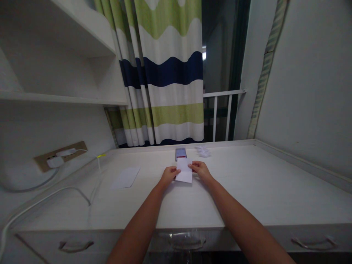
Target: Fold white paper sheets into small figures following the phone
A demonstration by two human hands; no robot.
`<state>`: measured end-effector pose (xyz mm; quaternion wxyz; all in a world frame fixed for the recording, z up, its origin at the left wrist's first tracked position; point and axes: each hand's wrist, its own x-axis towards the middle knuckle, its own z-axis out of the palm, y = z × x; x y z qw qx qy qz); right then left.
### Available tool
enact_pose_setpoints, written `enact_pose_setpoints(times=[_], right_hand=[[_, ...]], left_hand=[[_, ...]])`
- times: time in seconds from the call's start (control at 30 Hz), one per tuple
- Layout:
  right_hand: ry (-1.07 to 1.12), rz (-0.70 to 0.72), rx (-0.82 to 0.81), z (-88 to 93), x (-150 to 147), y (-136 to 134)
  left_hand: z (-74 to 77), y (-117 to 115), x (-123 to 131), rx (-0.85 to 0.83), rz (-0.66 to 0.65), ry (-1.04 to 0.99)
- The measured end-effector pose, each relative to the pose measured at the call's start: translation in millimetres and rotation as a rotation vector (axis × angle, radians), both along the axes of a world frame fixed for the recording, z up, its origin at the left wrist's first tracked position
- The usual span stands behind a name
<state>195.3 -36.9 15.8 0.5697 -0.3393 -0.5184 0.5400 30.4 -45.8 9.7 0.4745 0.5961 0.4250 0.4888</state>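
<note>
A small white sheet of paper [184, 174] is held up over the desk between my two hands. My left hand [169, 175] pinches its left edge, thumb on the near face. On the opposite edge my right hand [202, 169] grips it the same way, a little higher. Just behind the paper lies a phone [180, 152] with its screen lit; the sheet hides its lower end. Several folded white paper pieces [202, 151] rest to the right of the phone.
Flat white sheets [126, 177] lie on the desk [247, 190] at the left. A white cable [68, 189] runs along the left side from a wall socket [60, 156]. A shelf [63, 98] juts out at upper left. A curtain [176, 91] hangs behind the desk.
</note>
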Motion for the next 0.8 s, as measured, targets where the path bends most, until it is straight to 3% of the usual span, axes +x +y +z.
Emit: enact_pose_setpoints(times=[0.47,0.8], right_hand=[[0.056,-0.064,-0.028,-0.8,-1.0,3.5],[0.057,-0.1,0.018,0.8,-0.3,2.6]], left_hand=[[-2.2,2.2,-0.5,-0.059,-0.053,-0.104],[-4.0,0.7,-0.5,-0.058,-0.112,-0.048]])
